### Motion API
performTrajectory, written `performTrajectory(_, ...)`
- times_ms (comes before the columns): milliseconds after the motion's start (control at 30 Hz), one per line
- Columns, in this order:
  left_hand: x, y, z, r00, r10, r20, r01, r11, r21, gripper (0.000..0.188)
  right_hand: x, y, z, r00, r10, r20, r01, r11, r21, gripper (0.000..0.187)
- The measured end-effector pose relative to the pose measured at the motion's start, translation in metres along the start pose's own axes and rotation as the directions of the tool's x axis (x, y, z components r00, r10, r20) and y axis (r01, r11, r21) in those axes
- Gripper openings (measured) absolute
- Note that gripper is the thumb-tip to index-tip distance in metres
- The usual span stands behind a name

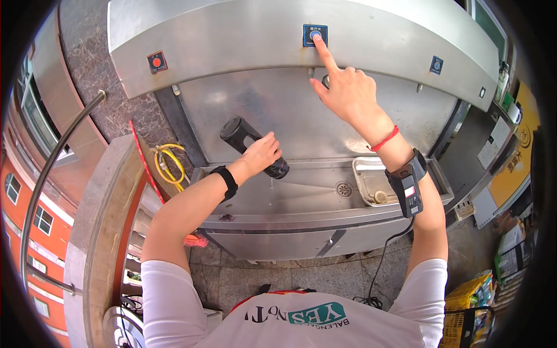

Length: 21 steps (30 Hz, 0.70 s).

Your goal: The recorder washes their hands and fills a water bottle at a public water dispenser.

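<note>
My left hand [261, 153] is closed around a black bottle [237, 134], tilted over the steel sink [313, 194]. The bottle's wider end points up and left; its other end hangs low to the right, above the basin. What looks like a thin drip shows below it. My right hand [351, 95] is raised to the steel front panel [232, 49]. Its index finger is stretched out, the tip on a blue-framed push button [315, 36]. The thumb stands apart, and nothing is held. A metal spout [311, 73] shows partly behind that hand.
A metal tray [362, 180] with a small round thing in it sits at the sink's right, beside the drain [344, 189]. A red button [156, 62] and another blue one [436, 65] flank the panel. A yellow hose [168, 165] hangs left. A cable [380, 261] runs from my right wrist device.
</note>
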State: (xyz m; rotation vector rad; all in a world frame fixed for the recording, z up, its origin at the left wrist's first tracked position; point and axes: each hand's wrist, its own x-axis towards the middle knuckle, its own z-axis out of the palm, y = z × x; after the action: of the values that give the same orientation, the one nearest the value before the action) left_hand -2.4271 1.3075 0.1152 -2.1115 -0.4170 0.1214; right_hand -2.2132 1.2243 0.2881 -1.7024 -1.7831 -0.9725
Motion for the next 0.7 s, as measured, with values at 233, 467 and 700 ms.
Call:
performTrajectory(233, 0.014, 0.005, -0.005, 0.994, -0.066, 0.082, 0.072, 0.995, -0.073, 0.051, -0.005, 0.005, -0.001, 1.0, -0.01, 0.02, 0.006, 0.976, 0.219, 0.08)
performTrajectory(467, 0.035, 0.022, -0.012, 0.97, -0.074, 0.231, 0.118, 0.976, -0.185, 0.079, -0.043, 0.021, 0.011, 0.999, -0.006, 0.035, -0.005, 0.954, 0.301, 0.083)
performTrajectory(700, 0.046, 0.028, -0.025, 0.928, -0.096, 0.36, 0.269, 0.84, -0.471, 0.076, -0.078, 0.032, 0.026, 0.969, 0.005, 0.246, -0.069, 0.964, 0.256, 0.082)
